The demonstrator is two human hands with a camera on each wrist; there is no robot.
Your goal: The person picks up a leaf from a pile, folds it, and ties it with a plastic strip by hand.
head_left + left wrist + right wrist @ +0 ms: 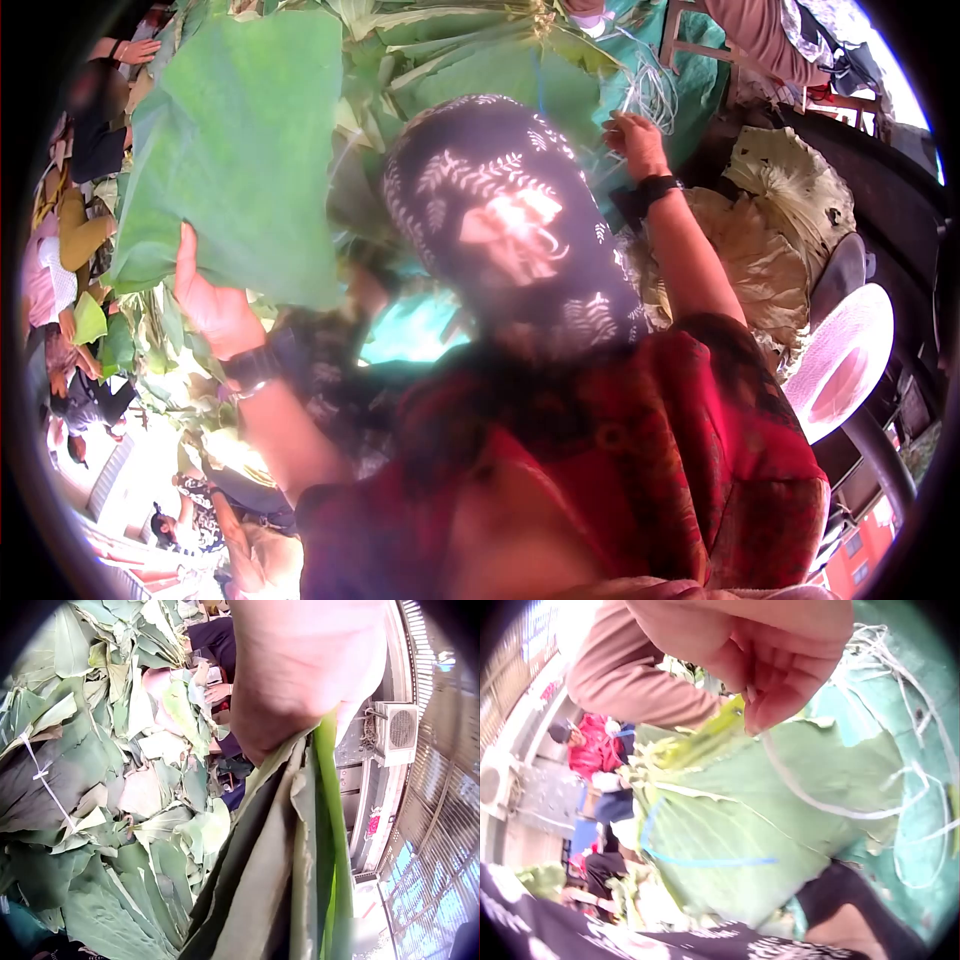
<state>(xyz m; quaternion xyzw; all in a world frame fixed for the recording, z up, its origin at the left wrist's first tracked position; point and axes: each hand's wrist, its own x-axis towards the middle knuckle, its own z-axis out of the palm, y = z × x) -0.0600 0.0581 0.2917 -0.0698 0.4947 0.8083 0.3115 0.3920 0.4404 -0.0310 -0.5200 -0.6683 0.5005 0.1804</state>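
My left hand (215, 312) grips a stack of large folded lotus leaves (235, 150) by the lower edge, fingers hidden behind it. From the left wrist view, the stack (281, 847) hangs in several layers below the hand, with a bright green outer one. The right hand (780, 664) pinches a thin white plastic string (799, 793) between thumb and fingertips. That string curves over a broad flat lotus leaf (742, 817) with a blue strip (712, 861) on it. In the head view, my right hand (638, 145) is beside a tangle of white strings (655, 95).
Heaped leaves (97, 847) spread below, one bundle tied with white string (41, 772). A green tarp (930, 900) lies beneath the strings. Dry brown leaves (790, 190) and a pale hat (845, 360) are at the right. Other people sit nearby, one in a red jacket (596, 746).
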